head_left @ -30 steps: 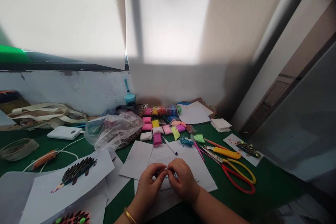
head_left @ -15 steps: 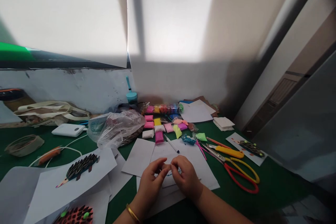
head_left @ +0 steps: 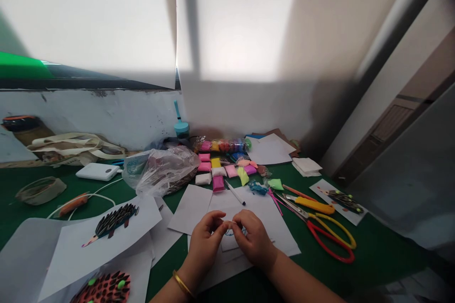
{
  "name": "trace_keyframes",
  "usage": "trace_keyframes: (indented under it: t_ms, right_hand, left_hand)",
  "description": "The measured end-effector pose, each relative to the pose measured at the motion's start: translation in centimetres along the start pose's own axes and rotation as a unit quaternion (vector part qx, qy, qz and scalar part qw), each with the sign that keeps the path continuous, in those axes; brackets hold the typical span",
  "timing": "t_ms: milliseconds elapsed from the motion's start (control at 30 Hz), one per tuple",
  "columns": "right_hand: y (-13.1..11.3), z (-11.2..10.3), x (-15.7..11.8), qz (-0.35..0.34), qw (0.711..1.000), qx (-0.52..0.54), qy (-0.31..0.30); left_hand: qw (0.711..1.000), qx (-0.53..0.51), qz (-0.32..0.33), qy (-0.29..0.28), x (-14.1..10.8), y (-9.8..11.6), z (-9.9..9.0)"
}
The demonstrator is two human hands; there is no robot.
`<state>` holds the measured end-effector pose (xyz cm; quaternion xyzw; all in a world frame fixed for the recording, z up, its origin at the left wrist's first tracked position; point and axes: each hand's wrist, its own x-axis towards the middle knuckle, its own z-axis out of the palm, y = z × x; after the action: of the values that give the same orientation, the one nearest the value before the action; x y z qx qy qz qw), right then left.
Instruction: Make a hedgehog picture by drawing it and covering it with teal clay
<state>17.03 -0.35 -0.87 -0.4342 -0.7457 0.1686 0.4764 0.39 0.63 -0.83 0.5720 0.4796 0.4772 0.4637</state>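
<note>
My left hand (head_left: 205, 239), with a gold bangle (head_left: 183, 285) at the wrist, is closed in a pinch. Its fingertips meet those of my right hand (head_left: 258, 241), also pinched. Whatever small piece lies between them is too hidden to name. Below the hands, a white card (head_left: 230, 245) carrying blue lines (head_left: 229, 232) rests on larger white sheets (head_left: 284, 234), partly covered by my fingers. Just beyond lies a white pen (head_left: 233, 191) with a dark tip. Several small packets of coloured modelling clay, one magenta (head_left: 218, 183), are grouped behind it.
To the right lie red-and-yellow-handled scissors (head_left: 330, 232), a yellow cutter (head_left: 315, 204) and a card with a seed-covered hedgehog (head_left: 343, 200). On the left are another hedgehog picture (head_left: 115, 220), a clear plastic bag (head_left: 159, 168) and a white power bank (head_left: 98, 171) with a cable.
The view has shifted slightly, so the table things sit a little further right in it. Both hands stay pinched together over the card, with only slight finger movement.
</note>
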Motion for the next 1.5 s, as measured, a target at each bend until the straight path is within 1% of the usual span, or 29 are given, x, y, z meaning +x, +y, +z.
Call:
trace_keyframes:
  t_ms: [167, 333, 600, 700, 933, 1033, 1167, 1267, 1367, 1433, 1500]
  right_hand:
    - [0.0, -0.1, 0.0, -0.012, 1.0, -0.001, 0.005]
    - [0.0, 0.0, -0.1, -0.009, 1.0, -0.005, -0.008]
    - [-0.1, -0.1, -0.1, 0.001, 1.0, 0.004, -0.017]
    - [-0.1, -0.1, -0.1, 0.0, 1.0, 0.01, -0.016]
    - [0.2, 0.1, -0.2, 0.01, 1.0, 0.01, -0.008]
    - [0.3, 0.2, -0.2, 0.009, 1.0, 0.013, -0.013]
    - [0.3, 0.4, -0.3, 0.001, 1.0, 0.003, -0.025]
    - [0.3, 0.3, -0.3, -0.004, 1.0, -0.001, -0.025]
    - [0.3, 0.1, -0.4, -0.008, 1.0, 0.018, -0.006]
    - [0.3, -0.1, -0.3, -0.024, 0.999, 0.041, -0.002]
    - [0.2, -0.2, -0.2, -0.046, 0.997, 0.059, -0.016]
  left_hand:
    - [1.0, 0.016, -0.009, -0.014, 0.0, -0.1, -0.1]
    - [0.999, 0.039, -0.013, -0.03, -0.1, 0.3, -0.2]
    - [0.999, 0.033, -0.004, -0.026, 0.0, 1.2, -0.2]
    - [0.999, 0.023, -0.01, -0.021, 0.0, 1.1, -0.3]
    - [0.999, 0.013, -0.02, -0.033, -0.2, 0.7, -0.5]
    - [0.999, 0.018, -0.026, -0.033, -0.3, 0.8, -0.5]
    - [0.998, 0.035, -0.018, -0.052, -0.3, 1.2, -0.3]
    - [0.998, 0.043, -0.014, -0.046, -0.3, 1.3, -0.2]
    - [0.998, 0.003, -0.036, -0.046, -0.3, 1.4, -0.3]
    - [0.995, -0.045, -0.063, -0.067, -0.3, 1.5, -0.5]
    - [0.986, -0.1, -0.094, -0.094, -0.4, 1.6, -0.5]
